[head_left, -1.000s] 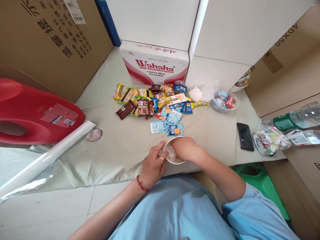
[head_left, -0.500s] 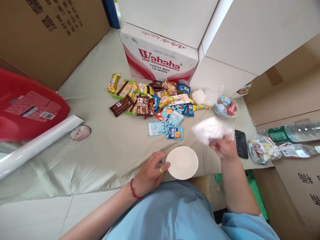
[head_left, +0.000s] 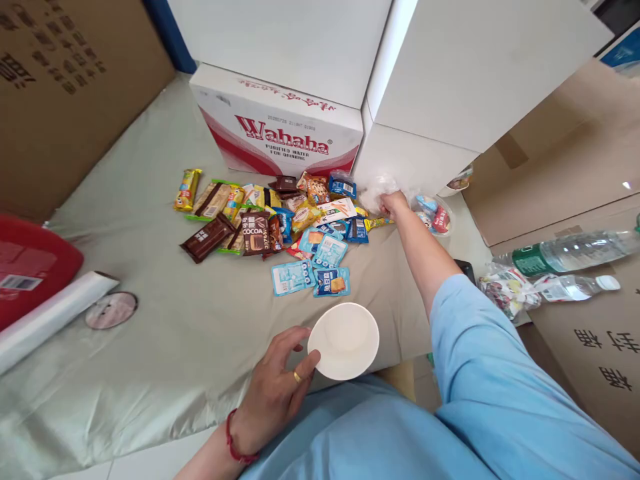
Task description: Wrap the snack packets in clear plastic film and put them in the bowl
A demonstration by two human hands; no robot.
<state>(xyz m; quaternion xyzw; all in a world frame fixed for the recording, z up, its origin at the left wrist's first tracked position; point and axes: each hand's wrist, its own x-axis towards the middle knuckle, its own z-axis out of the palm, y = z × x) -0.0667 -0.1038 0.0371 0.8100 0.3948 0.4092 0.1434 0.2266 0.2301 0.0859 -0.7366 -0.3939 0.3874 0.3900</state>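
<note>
At the near edge of the covered table, my left hand [head_left: 281,373] grips the left rim of a white bowl [head_left: 343,341] between thumb and fingers. The bowl shows nothing inside it. My right hand [head_left: 395,203] is stretched far forward, its fingers closed on crumpled white, filmy plastic [head_left: 374,193] beside the white cabinet. Part of that plastic is hidden by the hand. Just left of it lies a pile of wrapped snacks, with a cocoa packet [head_left: 256,232], a brown bar [head_left: 206,238] and several light-blue sachets [head_left: 293,277].
A Wahaha water carton [head_left: 280,133] stands behind the snacks. To the right are a clear tub of packets [head_left: 434,215], a phone partly hidden by my arm, and plastic bottles [head_left: 575,253]. A red jug [head_left: 35,267], white roll [head_left: 55,320] and round disc [head_left: 111,310] lie left.
My right hand has carried the white plastic forward and left to the spot by the cabinet. My left hand stays at the bowl's rim. The whole view has shifted.
</note>
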